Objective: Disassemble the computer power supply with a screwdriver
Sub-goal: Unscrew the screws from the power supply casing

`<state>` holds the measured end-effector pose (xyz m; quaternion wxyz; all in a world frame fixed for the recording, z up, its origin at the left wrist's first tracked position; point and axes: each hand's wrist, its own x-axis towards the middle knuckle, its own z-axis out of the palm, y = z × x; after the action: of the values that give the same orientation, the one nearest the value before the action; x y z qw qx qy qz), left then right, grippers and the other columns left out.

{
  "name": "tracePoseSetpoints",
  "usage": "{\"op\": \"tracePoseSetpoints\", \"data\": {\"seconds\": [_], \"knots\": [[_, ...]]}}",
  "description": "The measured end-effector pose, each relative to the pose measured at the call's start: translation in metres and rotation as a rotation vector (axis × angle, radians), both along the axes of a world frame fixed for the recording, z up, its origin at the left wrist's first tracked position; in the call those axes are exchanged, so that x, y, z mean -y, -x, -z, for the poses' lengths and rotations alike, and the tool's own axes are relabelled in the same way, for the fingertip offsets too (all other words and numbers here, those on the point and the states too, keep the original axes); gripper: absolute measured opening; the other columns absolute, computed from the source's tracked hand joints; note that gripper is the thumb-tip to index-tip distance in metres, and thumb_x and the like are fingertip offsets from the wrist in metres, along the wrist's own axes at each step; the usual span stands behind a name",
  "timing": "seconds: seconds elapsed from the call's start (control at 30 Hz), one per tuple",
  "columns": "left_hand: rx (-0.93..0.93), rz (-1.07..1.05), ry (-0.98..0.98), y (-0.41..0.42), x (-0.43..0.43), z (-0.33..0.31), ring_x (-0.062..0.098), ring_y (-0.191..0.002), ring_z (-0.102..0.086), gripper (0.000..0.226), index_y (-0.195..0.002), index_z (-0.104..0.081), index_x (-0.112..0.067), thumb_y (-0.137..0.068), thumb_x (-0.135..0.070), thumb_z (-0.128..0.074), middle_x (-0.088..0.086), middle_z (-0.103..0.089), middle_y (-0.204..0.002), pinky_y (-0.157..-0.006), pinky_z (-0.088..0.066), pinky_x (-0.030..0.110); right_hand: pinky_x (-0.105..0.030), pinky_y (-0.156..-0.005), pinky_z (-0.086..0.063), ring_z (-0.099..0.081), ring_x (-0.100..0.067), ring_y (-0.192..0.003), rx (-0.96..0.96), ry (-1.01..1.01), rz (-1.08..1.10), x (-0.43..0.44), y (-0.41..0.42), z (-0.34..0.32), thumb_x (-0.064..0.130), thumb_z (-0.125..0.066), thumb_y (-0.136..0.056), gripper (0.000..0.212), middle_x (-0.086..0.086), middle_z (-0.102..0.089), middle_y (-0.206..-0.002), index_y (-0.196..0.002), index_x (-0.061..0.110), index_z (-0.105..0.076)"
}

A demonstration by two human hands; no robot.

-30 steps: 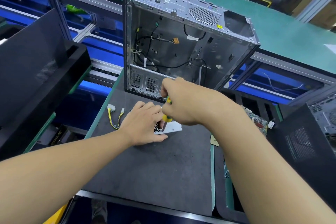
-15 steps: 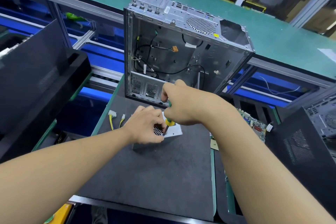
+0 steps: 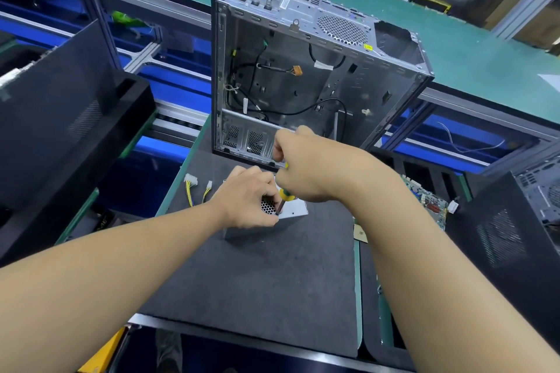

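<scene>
A black case panel (image 3: 60, 118) leans at the far left. On the table (image 3: 257, 281), the power supply's yellow-wired connectors (image 3: 191, 188) trail left of the left hand (image 3: 248, 200). That hand is curled over the grille of the power supply (image 3: 292, 209), with its fingertips just beside the tool's shaft. The small silver unit sits in the middle of the dark mat, in front of the gutted computer case (image 3: 303, 70). The right hand (image 3: 306, 166) is clenched around the yellow-and-green handle of the screwdriver (image 3: 285, 195), tip down on the top face; the screw itself is hidden.

This looks like loosening a cover screw. It should go best with the left hand bearing down so the light box can't spin, and the driver held square to the face under firm pressure before turning, since a tilted tip may slip out and strip the head. A circuit board (image 3: 430, 203) lies to the right.
</scene>
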<state>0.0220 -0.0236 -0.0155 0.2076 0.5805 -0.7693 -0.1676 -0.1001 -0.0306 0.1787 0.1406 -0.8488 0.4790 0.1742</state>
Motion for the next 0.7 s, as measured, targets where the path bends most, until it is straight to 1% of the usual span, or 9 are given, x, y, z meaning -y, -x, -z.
{"op": "tracePoseSetpoints", "data": {"seconds": [0.1,0.17,0.27,0.3,0.37,0.43,0.53,0.6,0.7], "knots": [[-0.007,0.011,-0.008,0.000,-0.001,-0.002,0.007,-0.092,-0.045,0.009,-0.070,-0.063,-0.037,-0.064,-0.044,-0.064,-0.019,-0.056,-0.082,-0.079,-0.020,0.027,-0.034,-0.061,-0.040,-0.054,-0.024,-0.076,-0.015,0.028,0.040,0.000,0.003,0.001,0.030,-0.045,-0.094,0.020,-0.003,-0.038,-0.111,-0.111,0.019,-0.043],[-0.008,0.014,-0.006,0.000,-0.001,-0.004,0.008,-0.092,-0.047,0.007,-0.065,-0.056,-0.042,-0.062,-0.046,-0.061,-0.018,-0.057,-0.082,-0.075,-0.018,0.027,-0.038,-0.067,-0.042,-0.054,-0.028,-0.083,-0.026,0.075,0.078,0.001,0.003,0.004,0.044,-0.040,-0.098,0.028,-0.002,-0.041,-0.100,-0.108,0.018,-0.041],[0.014,0.018,0.003,0.000,-0.001,-0.003,0.007,-0.090,-0.046,0.020,-0.057,-0.047,-0.046,-0.064,-0.044,-0.065,-0.019,-0.054,-0.078,-0.072,-0.018,0.020,-0.035,-0.056,-0.035,-0.048,-0.022,-0.069,0.019,0.116,0.099,0.003,0.002,0.010,0.047,-0.034,-0.102,0.030,0.000,-0.044,-0.079,-0.098,0.017,-0.037],[0.023,0.010,0.013,0.001,-0.001,-0.002,0.006,-0.088,-0.045,0.026,-0.054,-0.044,-0.047,-0.065,-0.042,-0.067,-0.020,-0.052,-0.075,-0.072,-0.018,0.020,-0.034,-0.055,-0.034,-0.047,-0.020,-0.068,0.038,0.129,0.078,0.003,0.002,0.012,0.040,-0.037,-0.102,0.023,-0.001,-0.048,-0.082,-0.097,0.017,-0.038],[0.037,-0.015,0.024,0.002,-0.001,-0.002,0.006,-0.085,-0.042,0.029,-0.052,-0.041,-0.046,-0.066,-0.042,-0.067,-0.021,-0.047,-0.071,-0.071,-0.017,0.026,-0.037,-0.063,-0.043,-0.053,-0.025,-0.078,0.063,0.130,0.035,0.004,0.002,0.013,0.027,-0.042,-0.099,0.011,-0.005,-0.053,-0.097,-0.102,0.017,-0.043],[0.035,-0.016,0.010,0.002,0.000,-0.001,0.006,-0.085,-0.041,0.018,-0.056,-0.046,-0.043,-0.064,-0.047,-0.062,-0.021,-0.048,-0.074,-0.072,-0.016,0.027,-0.039,-0.071,-0.048,-0.055,-0.027,-0.083,0.064,0.080,0.010,0.003,0.003,0.010,0.023,-0.045,-0.095,0.013,-0.003,-0.047,-0.105,-0.107,0.019,-0.046],[0.028,0.001,0.001,0.001,0.001,0.000,0.005,-0.082,-0.039,0.015,-0.055,-0.043,-0.044,-0.061,-0.053,-0.055,-0.019,-0.048,-0.074,-0.074,-0.018,0.021,-0.036,-0.064,-0.043,-0.052,-0.020,-0.074,0.038,0.011,-0.006,0.005,0.009,0.002,0.021,-0.051,-0.091,0.022,-0.001,-0.039,-0.107,-0.112,0.023,-0.046],[0.031,-0.006,0.008,0.002,0.001,0.002,0.005,-0.081,-0.038,0.018,-0.054,-0.040,-0.045,-0.061,-0.053,-0.055,-0.018,-0.050,-0.077,-0.075,-0.018,0.021,-0.035,-0.063,-0.042,-0.051,-0.019,-0.075,0.015,0.010,-0.011,0.006,0.011,0.000,0.027,-0.055,-0.091,0.026,-0.001,-0.039,-0.110,-0.114,0.023,-0.045],[0.034,-0.025,0.028,0.003,0.000,0.002,0.004,-0.080,-0.041,0.020,-0.054,-0.043,-0.044,-0.062,-0.050,-0.060,-0.019,-0.051,-0.072,-0.073,-0.020,0.023,-0.040,-0.071,-0.045,-0.055,-0.028,-0.086,-0.013,0.093,0.048,0.006,0.010,0.003,0.057,-0.044,-0.094,0.042,0.000,-0.041,-0.107,-0.114,0.020,-0.042]]}}
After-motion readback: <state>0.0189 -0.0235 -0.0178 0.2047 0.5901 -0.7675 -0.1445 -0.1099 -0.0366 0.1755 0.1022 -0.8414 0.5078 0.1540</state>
